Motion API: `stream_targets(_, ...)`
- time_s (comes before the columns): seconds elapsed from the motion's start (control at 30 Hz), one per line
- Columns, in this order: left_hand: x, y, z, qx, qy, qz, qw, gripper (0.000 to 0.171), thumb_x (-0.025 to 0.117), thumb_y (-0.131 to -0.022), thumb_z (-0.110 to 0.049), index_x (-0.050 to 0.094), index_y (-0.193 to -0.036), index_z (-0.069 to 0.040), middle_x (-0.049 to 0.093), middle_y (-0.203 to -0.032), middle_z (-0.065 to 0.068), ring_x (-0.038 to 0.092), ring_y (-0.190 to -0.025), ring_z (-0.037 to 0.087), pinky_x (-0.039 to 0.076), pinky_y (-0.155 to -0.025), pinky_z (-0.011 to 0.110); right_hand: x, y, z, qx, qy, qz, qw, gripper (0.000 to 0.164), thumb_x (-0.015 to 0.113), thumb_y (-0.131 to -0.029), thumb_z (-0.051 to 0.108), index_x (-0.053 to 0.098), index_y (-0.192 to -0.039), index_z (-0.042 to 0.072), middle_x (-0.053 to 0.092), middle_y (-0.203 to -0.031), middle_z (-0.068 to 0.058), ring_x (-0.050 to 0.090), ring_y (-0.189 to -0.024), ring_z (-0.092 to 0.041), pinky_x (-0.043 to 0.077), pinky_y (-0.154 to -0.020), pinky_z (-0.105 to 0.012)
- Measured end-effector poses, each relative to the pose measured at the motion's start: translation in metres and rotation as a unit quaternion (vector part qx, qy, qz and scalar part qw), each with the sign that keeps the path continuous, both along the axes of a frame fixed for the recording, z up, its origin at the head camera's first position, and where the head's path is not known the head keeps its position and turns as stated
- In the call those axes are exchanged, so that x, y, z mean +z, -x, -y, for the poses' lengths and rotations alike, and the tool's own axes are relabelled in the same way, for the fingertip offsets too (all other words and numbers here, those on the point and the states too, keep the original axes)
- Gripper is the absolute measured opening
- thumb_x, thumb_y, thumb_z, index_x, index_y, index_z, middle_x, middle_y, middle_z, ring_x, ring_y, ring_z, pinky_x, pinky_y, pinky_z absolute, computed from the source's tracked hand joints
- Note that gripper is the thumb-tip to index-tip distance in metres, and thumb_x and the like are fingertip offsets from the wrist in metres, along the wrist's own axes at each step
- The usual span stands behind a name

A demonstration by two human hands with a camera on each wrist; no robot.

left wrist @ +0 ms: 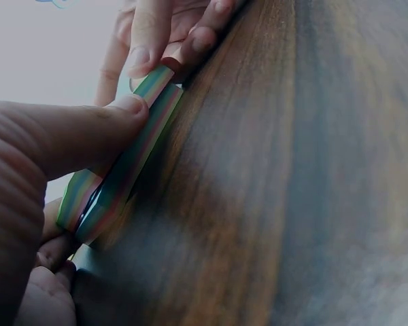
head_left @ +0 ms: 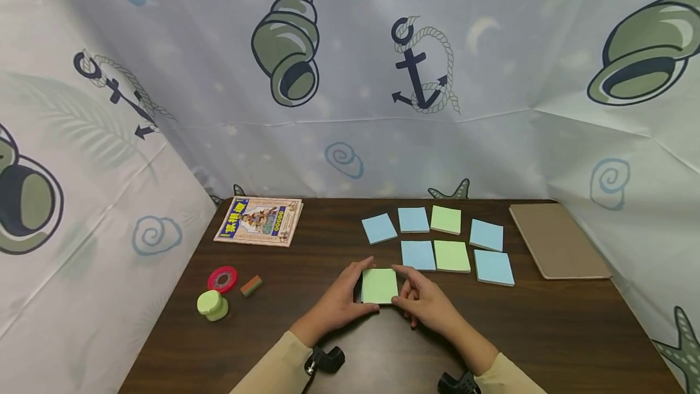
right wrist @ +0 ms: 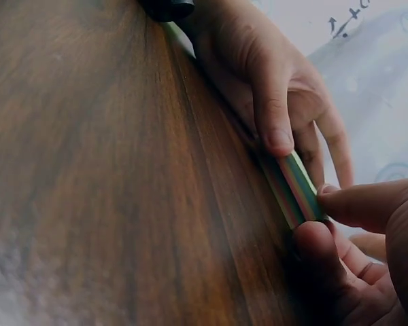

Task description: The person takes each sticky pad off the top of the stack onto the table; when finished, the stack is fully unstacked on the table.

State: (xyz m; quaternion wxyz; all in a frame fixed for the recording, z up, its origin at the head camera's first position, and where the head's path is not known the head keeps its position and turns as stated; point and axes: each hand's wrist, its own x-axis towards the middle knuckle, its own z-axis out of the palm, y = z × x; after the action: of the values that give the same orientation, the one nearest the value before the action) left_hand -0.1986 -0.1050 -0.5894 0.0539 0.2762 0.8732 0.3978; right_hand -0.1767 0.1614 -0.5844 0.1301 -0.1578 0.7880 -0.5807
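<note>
A light green sticky note pad (head_left: 380, 286) sits between the two hands in the head view. The left wrist view shows striped edges of two stacked pads (left wrist: 132, 153), slightly offset from each other. My left hand (head_left: 341, 300) holds the stack from the left, thumb along the near edge and fingers at the far side. From the right, my right hand (head_left: 429, 303) pinches the pad's side between thumb and fingers. In the right wrist view the stack's striped edge (right wrist: 299, 193) lies low over the wooden table (right wrist: 122, 176).
Beyond the hands lie several blue pads (head_left: 418, 255) and green pads (head_left: 452, 256). A brown board (head_left: 558, 242) lies at right. At left are a booklet (head_left: 259, 221), a red tape roll (head_left: 222, 270), a small orange-and-green block (head_left: 251, 286) and a light green round container (head_left: 212, 304).
</note>
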Motion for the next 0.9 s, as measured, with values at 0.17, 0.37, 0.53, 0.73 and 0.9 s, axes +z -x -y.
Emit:
stream_targets(0.17,-0.0016,0.0019,-0.0014,0.001,-0.004,-0.005,1.0,0.1,0.09,-0.093,-0.034,0.031,-0.173,-0.019,0.053,-0.161,0.001,0.055,-0.138,0.018,0.05,-0.114,0.051,0.0013,0.0007,-0.0008,-0.004,-0.007,0.009,1.0,0.08,0.078,-0.103,0.016,0.036,-0.17,0.008,0.067,-0.089,-0.009,0.064,-0.057,-0.016,0.061,-0.051,-0.04)
stream_targets(0.37,-0.0014,0.0018,-0.0018,-0.001,-0.001,-0.006,1.0,0.101,0.091,-0.092,-0.033,0.031,-0.172,-0.017,0.053,-0.161,0.001,0.055,-0.139,0.018,0.05,-0.114,0.05,-0.0004,0.0003,-0.0006,-0.007,-0.006,0.018,1.0,0.077,0.08,-0.101,0.018,0.04,-0.167,0.009,0.067,-0.095,-0.012,0.065,-0.06,-0.018,0.062,-0.052,-0.04)
stream_targets(0.53,0.0014,-0.0008,-0.0013,-0.002,0.0,0.002,1.0,0.102,0.091,-0.092,-0.031,0.03,-0.173,-0.016,0.053,-0.161,0.002,0.056,-0.137,0.019,0.051,-0.113,0.05,-0.0033,-0.0002,-0.0008,0.0,0.004,0.01,1.0,0.073,0.081,-0.1,0.017,0.042,-0.162,0.016,0.063,-0.109,-0.018,0.067,-0.062,-0.022,0.062,-0.053,-0.043)
stream_targets(0.73,0.0029,-0.0008,-0.0019,0.001,0.0,0.005,1.0,0.104,0.092,-0.091,-0.029,0.029,-0.173,-0.017,0.052,-0.161,0.002,0.055,-0.138,0.02,0.05,-0.114,0.051,-0.0045,0.0,-0.0028,0.003,0.015,-0.008,1.0,0.068,0.08,-0.1,0.013,0.042,-0.157,0.018,0.062,-0.114,-0.021,0.066,-0.062,-0.021,0.062,-0.052,-0.042)
stream_targets(0.9,0.0021,-0.0002,-0.0022,0.003,0.004,-0.008,1.0,0.105,0.093,-0.09,-0.027,0.03,-0.173,-0.016,0.054,-0.157,0.006,0.056,-0.135,0.021,0.051,-0.113,0.051,-0.0031,-0.0023,-0.0035,-0.003,0.051,-0.01,0.999,0.056,0.076,-0.102,0.007,0.041,-0.145,0.013,0.057,-0.115,-0.023,0.063,-0.057,-0.02,0.06,-0.049,-0.043)
